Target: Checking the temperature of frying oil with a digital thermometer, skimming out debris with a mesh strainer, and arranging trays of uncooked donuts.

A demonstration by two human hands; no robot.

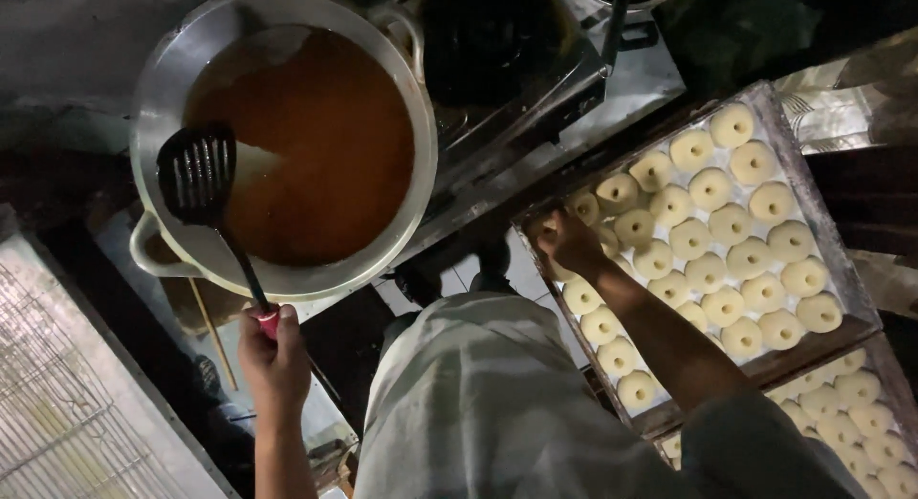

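a wide metal frying pot (153, 78) holds amber oil (316, 145) with nothing floating in it. the left hand (275, 354) is clenched around the red handle of a black slotted spatula (196, 174), whose blade rests over the pot's near rim. the right hand (564, 239) pinches a raw dough ring at the corner of a tray (841, 260) filled with rows of raw doughnuts (727, 260). a second tray (894, 365) of the same rings sits just beside it.

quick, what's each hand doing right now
Left hand: closed around the red handle of the black slotted spatula, whose head rests in the pan of oil.
Right hand: on the raw dough rings in the tray; grip cannot be told.
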